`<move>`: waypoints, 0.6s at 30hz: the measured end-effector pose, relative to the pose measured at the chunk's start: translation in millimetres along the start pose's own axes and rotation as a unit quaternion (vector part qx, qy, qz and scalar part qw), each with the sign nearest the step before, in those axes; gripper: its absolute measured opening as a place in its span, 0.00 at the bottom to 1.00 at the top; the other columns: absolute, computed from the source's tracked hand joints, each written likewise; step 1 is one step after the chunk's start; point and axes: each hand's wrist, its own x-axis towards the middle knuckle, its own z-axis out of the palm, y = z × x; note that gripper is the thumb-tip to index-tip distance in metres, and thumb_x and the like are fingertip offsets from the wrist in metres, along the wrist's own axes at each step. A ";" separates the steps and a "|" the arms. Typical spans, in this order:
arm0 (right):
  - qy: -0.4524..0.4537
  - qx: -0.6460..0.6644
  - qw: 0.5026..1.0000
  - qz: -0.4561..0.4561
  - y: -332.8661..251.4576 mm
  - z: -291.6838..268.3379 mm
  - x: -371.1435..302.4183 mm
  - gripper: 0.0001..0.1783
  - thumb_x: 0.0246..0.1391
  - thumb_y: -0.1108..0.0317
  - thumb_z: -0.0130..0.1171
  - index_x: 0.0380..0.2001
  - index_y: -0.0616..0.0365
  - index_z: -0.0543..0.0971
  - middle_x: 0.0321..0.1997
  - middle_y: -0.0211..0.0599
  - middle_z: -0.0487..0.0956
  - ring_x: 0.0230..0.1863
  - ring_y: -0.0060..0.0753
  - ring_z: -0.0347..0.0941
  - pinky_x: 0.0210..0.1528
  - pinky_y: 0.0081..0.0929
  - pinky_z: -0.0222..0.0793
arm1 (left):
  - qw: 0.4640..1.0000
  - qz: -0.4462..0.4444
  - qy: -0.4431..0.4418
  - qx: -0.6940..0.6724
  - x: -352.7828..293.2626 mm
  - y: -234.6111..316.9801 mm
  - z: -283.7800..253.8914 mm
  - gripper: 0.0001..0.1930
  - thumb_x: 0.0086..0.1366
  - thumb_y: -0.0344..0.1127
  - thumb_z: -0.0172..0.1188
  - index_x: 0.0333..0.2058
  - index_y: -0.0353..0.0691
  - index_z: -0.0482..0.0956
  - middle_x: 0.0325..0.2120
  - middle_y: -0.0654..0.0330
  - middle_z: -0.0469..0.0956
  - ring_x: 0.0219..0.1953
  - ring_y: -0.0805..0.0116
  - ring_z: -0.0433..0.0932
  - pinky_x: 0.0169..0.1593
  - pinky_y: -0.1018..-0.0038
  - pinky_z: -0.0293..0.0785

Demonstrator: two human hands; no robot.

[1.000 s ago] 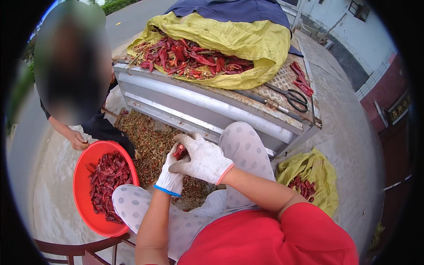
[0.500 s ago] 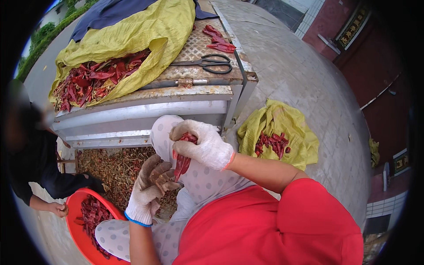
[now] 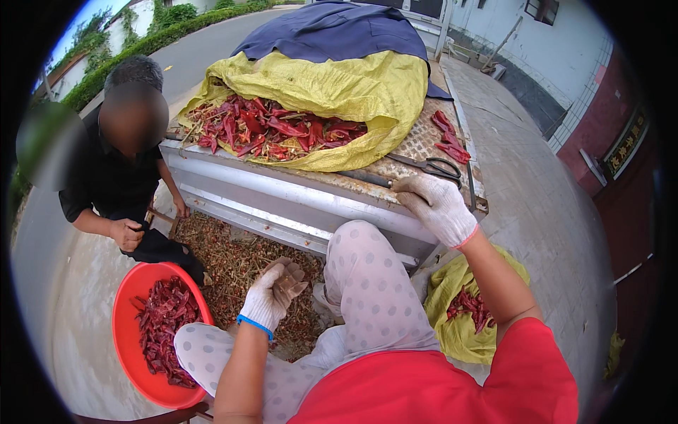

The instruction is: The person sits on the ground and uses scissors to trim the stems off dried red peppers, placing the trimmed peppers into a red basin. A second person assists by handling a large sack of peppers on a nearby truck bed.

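Observation:
My right hand (image 3: 439,210), in a whitish knit glove, is raised over the near edge of the metal truck bed (image 3: 296,189). Its fingers reach left, just below the black-handled scissors (image 3: 432,167), and no pepper shows in them. Lower down, my left hand (image 3: 277,288), in a soiled glove with a blue cuff, is held palm up with loosely bent fingers and nothing visible in it. Dried red chili peppers (image 3: 272,128) spill from the mouth of a yellow woven sack (image 3: 332,85) on the bed. A few flattened red peppers (image 3: 450,136) lie beyond the scissors.
A red basin (image 3: 123,339) with red chilies stands left of my knee. Stems and debris (image 3: 229,244) cover the ground below the bed. On the right lies another yellow sack (image 3: 459,346) with peppers. A co-worker in black (image 3: 106,191) sits at the left. Dark blue cloth (image 3: 339,32) covers the sack.
My right hand has moved up to the bed's edge, and the red pepper it held is out of sight. The hands have parted. The view has turned, showing more of the co-worker.

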 end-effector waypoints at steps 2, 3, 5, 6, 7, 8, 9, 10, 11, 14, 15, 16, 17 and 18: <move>0.067 -0.026 0.992 -0.108 -11.8 19.5 69.7 0.10 0.58 0.62 0.57 0.39 0.54 0.80 0.35 0.43 0.81 0.39 0.47 0.78 0.41 0.40 0.74 | 1.000 0.017 0.008 0.007 -0.6 4.5 -4.4 0.12 0.67 0.31 0.56 0.48 0.35 0.75 0.41 0.49 0.80 0.41 0.54 0.82 0.43 0.54 0.84; 0.043 -0.061 0.992 -0.097 -7.5 27.8 101.1 0.11 0.58 0.66 0.56 0.42 0.56 0.80 0.39 0.44 0.81 0.43 0.49 0.78 0.46 0.38 0.73 | 0.999 0.030 0.019 0.014 0.1 6.4 -4.6 0.12 0.67 0.30 0.55 0.48 0.35 0.74 0.40 0.50 0.81 0.38 0.54 0.83 0.42 0.53 0.84; -0.039 -0.219 0.974 -0.028 12.1 46.1 147.8 0.13 0.59 0.65 0.52 0.45 0.52 0.80 0.45 0.45 0.79 0.46 0.50 0.77 0.48 0.42 0.74 | 0.999 0.044 0.016 0.019 0.5 13.2 -3.5 0.13 0.66 0.30 0.55 0.48 0.35 0.75 0.39 0.50 0.81 0.38 0.55 0.82 0.41 0.54 0.84; -0.089 -0.300 0.950 0.000 34.4 56.2 167.1 0.15 0.58 0.65 0.54 0.47 0.51 0.80 0.49 0.45 0.78 0.49 0.49 0.77 0.49 0.43 0.74 | 0.999 0.049 0.013 0.022 1.5 15.5 -2.4 0.13 0.66 0.30 0.55 0.48 0.35 0.75 0.39 0.50 0.81 0.38 0.55 0.82 0.41 0.54 0.84; -0.106 -0.330 0.937 0.033 45.2 67.4 176.1 0.16 0.58 0.64 0.55 0.48 0.50 0.79 0.50 0.44 0.78 0.50 0.49 0.77 0.50 0.44 0.74 | 0.998 0.052 0.012 0.029 -0.7 18.9 -7.5 0.14 0.66 0.31 0.56 0.49 0.36 0.74 0.39 0.50 0.81 0.39 0.54 0.82 0.42 0.54 0.83; -0.122 -0.361 0.922 0.067 53.7 73.0 182.9 0.17 0.57 0.62 0.55 0.49 0.49 0.79 0.51 0.44 0.78 0.51 0.49 0.77 0.51 0.45 0.74 | 0.998 0.055 0.009 0.036 -1.3 20.6 -14.6 0.15 0.65 0.33 0.57 0.49 0.36 0.74 0.40 0.50 0.81 0.41 0.54 0.81 0.43 0.54 0.82; -0.136 -0.368 0.916 0.085 54.7 76.3 187.4 0.18 0.57 0.60 0.56 0.50 0.49 0.79 0.52 0.44 0.77 0.52 0.49 0.77 0.51 0.46 0.74 | 0.997 0.056 0.008 0.043 -3.4 22.9 -18.2 0.16 0.65 0.34 0.58 0.50 0.37 0.74 0.40 0.50 0.80 0.42 0.53 0.81 0.45 0.54 0.81; -0.149 -0.376 0.909 0.104 56.7 77.5 191.6 0.20 0.56 0.59 0.56 0.51 0.48 0.78 0.53 0.44 0.77 0.53 0.49 0.76 0.52 0.47 0.74 | 0.997 0.058 0.011 0.040 -4.7 24.6 -19.9 0.16 0.65 0.35 0.58 0.49 0.37 0.74 0.40 0.50 0.80 0.41 0.54 0.81 0.44 0.54 0.81; -0.128 -0.372 0.914 0.095 59.1 77.9 191.4 0.18 0.55 0.57 0.56 0.48 0.49 0.80 0.50 0.44 0.79 0.52 0.49 0.77 0.51 0.46 0.74 | 0.997 0.060 0.012 0.038 -6.1 25.2 -19.6 0.15 0.65 0.35 0.58 0.49 0.37 0.74 0.40 0.51 0.80 0.41 0.54 0.81 0.44 0.54 0.80; -0.160 -0.355 0.916 0.099 66.7 74.1 198.1 0.16 0.57 0.63 0.53 0.46 0.48 0.82 0.48 0.43 0.82 0.51 0.49 0.78 0.52 0.46 0.74 | 0.998 0.055 0.016 0.039 -7.4 23.9 -10.8 0.14 0.64 0.34 0.58 0.48 0.38 0.75 0.38 0.52 0.80 0.38 0.56 0.81 0.42 0.55 0.81; -0.142 -0.345 0.923 0.095 67.4 73.5 197.9 0.15 0.56 0.60 0.55 0.44 0.48 0.83 0.46 0.43 0.83 0.49 0.48 0.79 0.51 0.44 0.74 | 0.998 0.056 0.019 0.036 -9.2 24.9 -6.3 0.13 0.64 0.32 0.57 0.47 0.37 0.75 0.37 0.52 0.81 0.38 0.56 0.82 0.41 0.55 0.82; -0.138 -0.333 0.929 0.091 68.6 70.3 197.3 0.15 0.55 0.59 0.55 0.44 0.48 0.83 0.45 0.44 0.83 0.49 0.48 0.79 0.51 0.44 0.74 | 0.998 0.056 0.022 0.033 -10.2 25.4 -2.3 0.12 0.65 0.30 0.56 0.47 0.37 0.76 0.36 0.52 0.81 0.37 0.56 0.82 0.40 0.56 0.82; -0.133 -0.321 0.934 0.088 69.9 65.0 196.2 0.15 0.55 0.59 0.55 0.44 0.48 0.83 0.45 0.44 0.83 0.49 0.48 0.79 0.51 0.44 0.74 | 0.997 0.055 0.031 0.031 -10.4 25.3 0.2 0.12 0.65 0.30 0.57 0.46 0.37 0.76 0.36 0.52 0.81 0.37 0.57 0.82 0.39 0.57 0.83; -0.129 -0.306 0.940 0.082 63.7 60.8 196.5 0.16 0.55 0.58 0.55 0.44 0.48 0.83 0.45 0.44 0.83 0.49 0.48 0.79 0.51 0.44 0.74 | 0.997 0.058 0.033 0.032 -11.2 25.9 -0.6 0.12 0.65 0.30 0.57 0.47 0.37 0.76 0.36 0.52 0.81 0.37 0.57 0.82 0.39 0.58 0.82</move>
